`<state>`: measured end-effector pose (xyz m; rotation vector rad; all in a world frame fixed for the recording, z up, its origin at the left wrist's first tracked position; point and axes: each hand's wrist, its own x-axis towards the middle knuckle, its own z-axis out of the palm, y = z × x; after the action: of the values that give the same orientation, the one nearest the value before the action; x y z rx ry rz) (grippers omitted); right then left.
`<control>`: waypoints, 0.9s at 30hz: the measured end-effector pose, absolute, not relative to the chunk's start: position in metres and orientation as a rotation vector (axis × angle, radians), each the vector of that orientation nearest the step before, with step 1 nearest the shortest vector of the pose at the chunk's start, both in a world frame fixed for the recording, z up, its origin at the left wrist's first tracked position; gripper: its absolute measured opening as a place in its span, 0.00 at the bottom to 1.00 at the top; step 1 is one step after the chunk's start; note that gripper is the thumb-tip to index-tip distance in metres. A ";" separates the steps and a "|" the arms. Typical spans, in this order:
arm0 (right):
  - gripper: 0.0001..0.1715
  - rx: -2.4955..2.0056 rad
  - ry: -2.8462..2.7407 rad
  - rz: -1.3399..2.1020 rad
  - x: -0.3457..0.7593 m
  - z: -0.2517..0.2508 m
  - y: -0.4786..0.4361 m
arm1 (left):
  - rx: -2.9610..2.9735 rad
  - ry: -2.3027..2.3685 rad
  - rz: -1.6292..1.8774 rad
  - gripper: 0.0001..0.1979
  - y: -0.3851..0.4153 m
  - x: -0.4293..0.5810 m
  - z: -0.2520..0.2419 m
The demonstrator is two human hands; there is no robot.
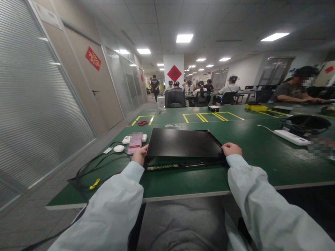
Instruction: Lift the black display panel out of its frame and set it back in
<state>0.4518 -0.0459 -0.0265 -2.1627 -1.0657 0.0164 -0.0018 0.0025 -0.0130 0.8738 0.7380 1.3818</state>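
Note:
A flat black display panel lies tilted over a thin black frame on the green table. Its near edge is lifted, so a gap shows between the two. Along the frame's near side runs a green circuit strip. My left hand is closed on the panel's left edge, with the fingertips partly hidden. At the right corner, my right hand has its thumb and fingers pinched at the edge; whether it grips panel or frame is unclear.
Left of the panel lie a phone, a round white object, black cables and a yellow tag. Red-handled scissors lie farther back. To the right are a white power strip and a yellow tray. A co-worker sits far right.

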 end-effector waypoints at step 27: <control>0.14 -2.015 -1.111 0.129 0.452 -0.036 -0.031 | 0.984 0.703 1.444 0.29 -0.005 0.000 -0.010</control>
<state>0.4523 -0.0307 -0.0362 -2.0154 -1.1110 0.1286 0.0000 -0.0047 -0.0099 0.9837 0.7028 1.4445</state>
